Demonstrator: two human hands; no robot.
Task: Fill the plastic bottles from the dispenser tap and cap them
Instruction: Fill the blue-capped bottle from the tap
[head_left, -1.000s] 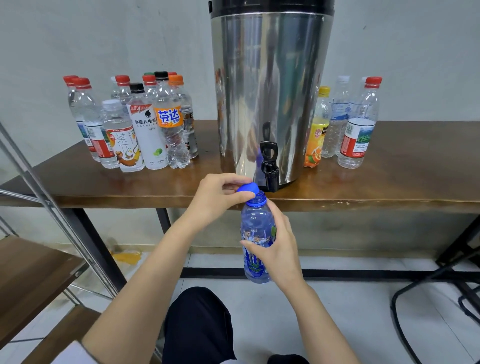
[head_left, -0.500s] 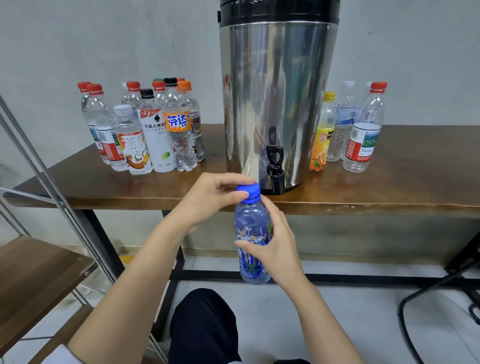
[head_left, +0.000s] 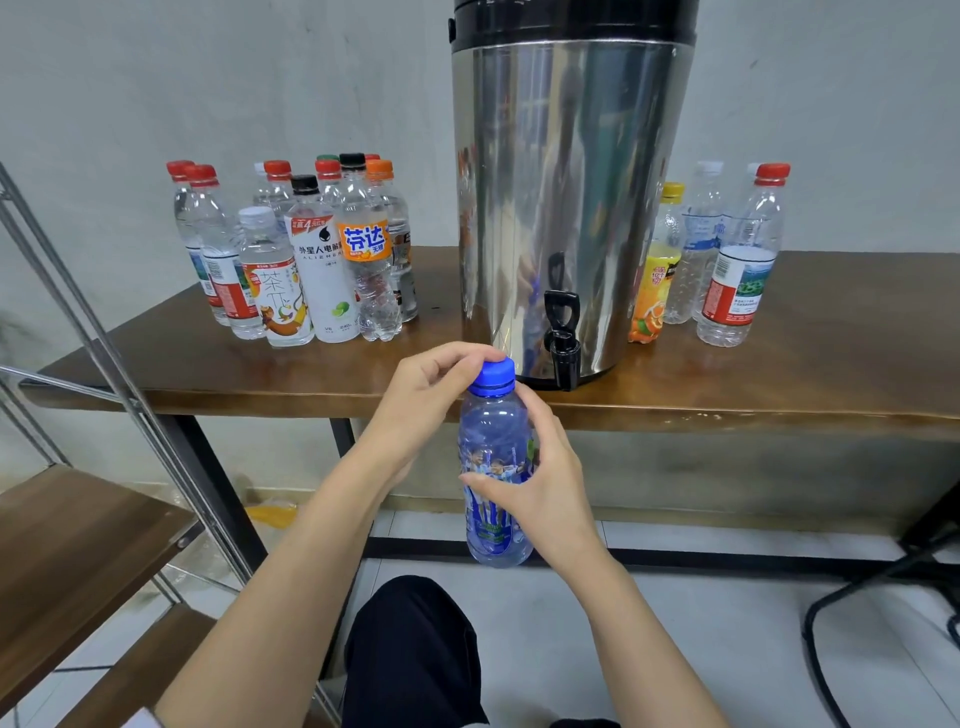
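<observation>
A blue-tinted plastic bottle (head_left: 493, 447) with a picture label is held upright in front of the table edge, just left of and below the black tap (head_left: 562, 340). My right hand (head_left: 540, 483) grips its body from the right. My left hand (head_left: 426, 400) pinches the blue cap (head_left: 497, 373) that sits on the bottle's neck. The tap juts from the base of a tall steel dispenser (head_left: 571, 197) standing on the wooden table (head_left: 779, 379).
Several capped bottles (head_left: 311, 260) crowd the table left of the dispenser; three more bottles (head_left: 727, 265) stand on its right. A metal-framed wooden shelf (head_left: 78, 535) is at the left. My dark-trousered knee (head_left: 410, 649) is below; black cables (head_left: 883, 597) lie on the floor at right.
The bottle and both hands have shifted slightly left of the tap. The cap, tilted on the neck a second ago, now sits level with my left fingers still around it.
</observation>
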